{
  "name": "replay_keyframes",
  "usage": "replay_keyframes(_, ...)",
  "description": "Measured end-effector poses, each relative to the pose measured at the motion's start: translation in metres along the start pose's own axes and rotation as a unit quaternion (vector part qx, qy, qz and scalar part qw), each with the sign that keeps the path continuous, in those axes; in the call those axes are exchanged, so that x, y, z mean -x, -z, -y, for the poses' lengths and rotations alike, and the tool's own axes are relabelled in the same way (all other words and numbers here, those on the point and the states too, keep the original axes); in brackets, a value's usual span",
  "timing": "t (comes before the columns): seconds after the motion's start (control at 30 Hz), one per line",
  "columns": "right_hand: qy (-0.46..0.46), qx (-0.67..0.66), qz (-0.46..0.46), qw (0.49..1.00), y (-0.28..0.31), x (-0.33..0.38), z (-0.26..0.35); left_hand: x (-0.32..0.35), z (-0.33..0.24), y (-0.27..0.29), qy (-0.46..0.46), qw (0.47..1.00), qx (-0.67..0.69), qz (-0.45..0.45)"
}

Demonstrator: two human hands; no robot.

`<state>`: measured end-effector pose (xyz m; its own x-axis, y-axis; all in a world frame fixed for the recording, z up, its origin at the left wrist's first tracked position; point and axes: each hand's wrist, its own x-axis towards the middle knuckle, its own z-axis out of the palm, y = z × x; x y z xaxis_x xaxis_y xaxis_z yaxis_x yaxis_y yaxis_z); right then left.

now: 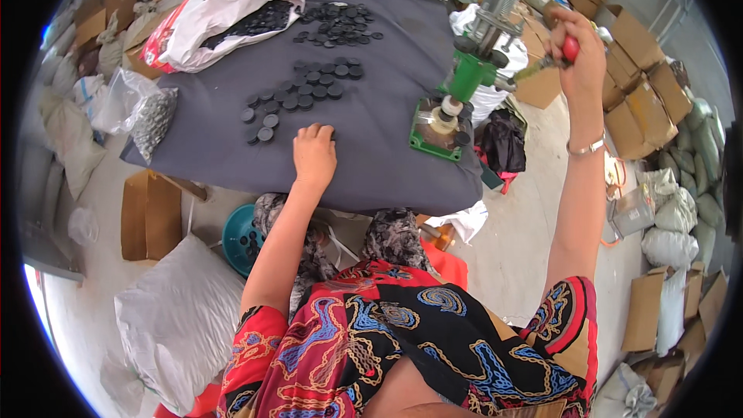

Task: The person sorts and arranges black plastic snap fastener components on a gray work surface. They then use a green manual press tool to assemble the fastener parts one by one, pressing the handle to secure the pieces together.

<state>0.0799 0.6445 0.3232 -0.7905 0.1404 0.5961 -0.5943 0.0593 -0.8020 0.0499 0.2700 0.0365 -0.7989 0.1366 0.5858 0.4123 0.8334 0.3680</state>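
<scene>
My left hand [313, 153] rests knuckles-up on the dark grey cloth of the table [387, 54], fingers curled, just right of several black round caps [290, 97] lying in loose rows. Whether it holds a cap is hidden. My right hand [579, 50] is raised and closed around the red-tipped handle [569, 48] of a green hand press [464, 81]. The press stands on a green base plate [439, 128] at the table's right edge, with a pale round part under its ram.
More black caps [337, 23] lie farther back, and a white bag [232, 19] spills more at the back left. A clear bag of small parts [151, 120] sits at the left edge. A teal bowl [240, 238] with caps is under the table. Cardboard boxes [642, 85] and sacks line the right.
</scene>
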Motion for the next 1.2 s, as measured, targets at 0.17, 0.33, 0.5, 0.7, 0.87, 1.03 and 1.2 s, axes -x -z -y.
replay_keyframes(0.17,-0.053,-0.008,-0.045,0.998,-0.008,-0.027,0.0,-0.008,-0.005,-0.002,0.053,0.994,0.092,0.007)
replay_keyframes(0.33,-0.052,-0.014,-0.046,0.997,0.004,-0.038,-0.004,-0.031,-0.069,-0.02,0.01,0.961,0.278,-0.001)
replay_keyframes(0.5,-0.056,-0.017,-0.056,0.997,0.007,-0.038,-0.006,-0.058,-0.137,-0.049,-0.02,0.952,0.292,0.086)
replay_keyframes(0.7,-0.026,-0.01,-0.093,0.995,-0.003,-0.031,-0.008,-0.072,-0.156,-0.075,-0.031,0.959,0.262,0.105)
replay_keyframes(0.87,-0.012,0.004,-0.07,0.997,-0.002,-0.024,-0.006,-0.077,-0.162,-0.087,-0.015,0.952,0.289,0.1)
replay_keyframes(1.03,0.042,-0.02,-0.024,0.999,-0.014,0.016,0.0,-0.079,-0.165,-0.095,0.0,0.942,0.321,0.099)
replay_keyframes(1.2,0.133,0.023,0.017,0.991,-0.021,0.096,-0.025,-0.078,-0.16,-0.099,0.023,0.922,0.372,0.105)
